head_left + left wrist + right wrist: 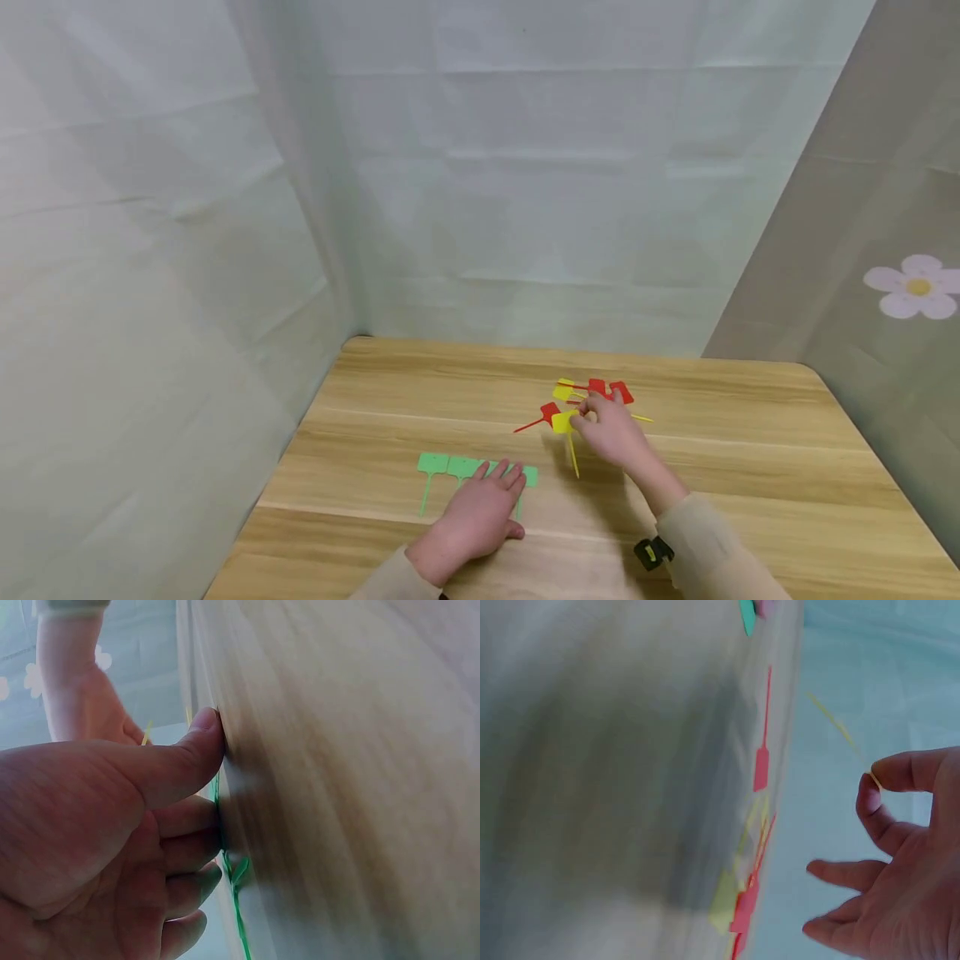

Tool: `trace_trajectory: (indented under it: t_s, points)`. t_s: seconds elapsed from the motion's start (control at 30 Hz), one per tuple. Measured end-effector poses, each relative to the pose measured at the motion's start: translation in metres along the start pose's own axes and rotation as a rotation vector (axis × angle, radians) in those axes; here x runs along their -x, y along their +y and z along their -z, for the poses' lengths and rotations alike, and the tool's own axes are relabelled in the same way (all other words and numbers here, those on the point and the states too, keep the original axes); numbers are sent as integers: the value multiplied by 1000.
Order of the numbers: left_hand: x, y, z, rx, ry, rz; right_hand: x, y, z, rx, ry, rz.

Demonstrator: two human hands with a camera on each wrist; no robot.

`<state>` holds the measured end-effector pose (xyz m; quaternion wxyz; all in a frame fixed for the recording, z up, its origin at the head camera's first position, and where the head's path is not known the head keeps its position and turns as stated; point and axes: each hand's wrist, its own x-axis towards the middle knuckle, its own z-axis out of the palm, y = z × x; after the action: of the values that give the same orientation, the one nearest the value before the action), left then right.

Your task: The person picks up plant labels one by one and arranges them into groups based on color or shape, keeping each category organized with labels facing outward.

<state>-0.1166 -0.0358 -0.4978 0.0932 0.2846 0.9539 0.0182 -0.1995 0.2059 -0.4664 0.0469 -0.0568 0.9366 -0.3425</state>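
Backdrop: pale, creased cloth (525,192) behind and to the left; on the right, a greyer stretch with a printed flower (918,287), white-petalled and yellow-centred.
Surface: light wood-grain table (375,392) with rounded far corners.
Left hand (480,512): palm down, fingers nearly straight and slightly apart, tips resting on the row of green tags (461,467); thumb out to the side.
Green row: rectangular plates side by side, thin tails pointing towards the person; the leftmost tag shows whole, the middle is partly covered by the fingers, and one plate's end shows beyond them.
Right hand (617,433): thumb and index finger clamped on a yellow tag (562,422), the other fingers spread apart.
Held yellow tag: raised off the table, to the right of the green row and farther from the person; its thin tail slants down towards the near side.
Lone red tag (550,412): on the table, just beyond the held one as the head view sees it, tail pointing left and nearer.
Loose cluster: two red tags (621,392) and another yellow tag (563,389) near the right fingertips, tails crossing; whether more lie beneath, cannot tell.
Cuffs: light sleeves (701,537), a black strapped device (652,552) at the right one.
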Motion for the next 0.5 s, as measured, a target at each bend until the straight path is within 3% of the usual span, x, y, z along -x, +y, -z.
trace_trajectory:
  t_s: [0.27, 0.5]
  points:
    - [-3, -2, -3, 5, -15, 4, 21, 8, -6, -28, 32, -8]
    - [-3, -1, -1, 4, -21, 4, 31, 14, -7, -75, 10, 10]
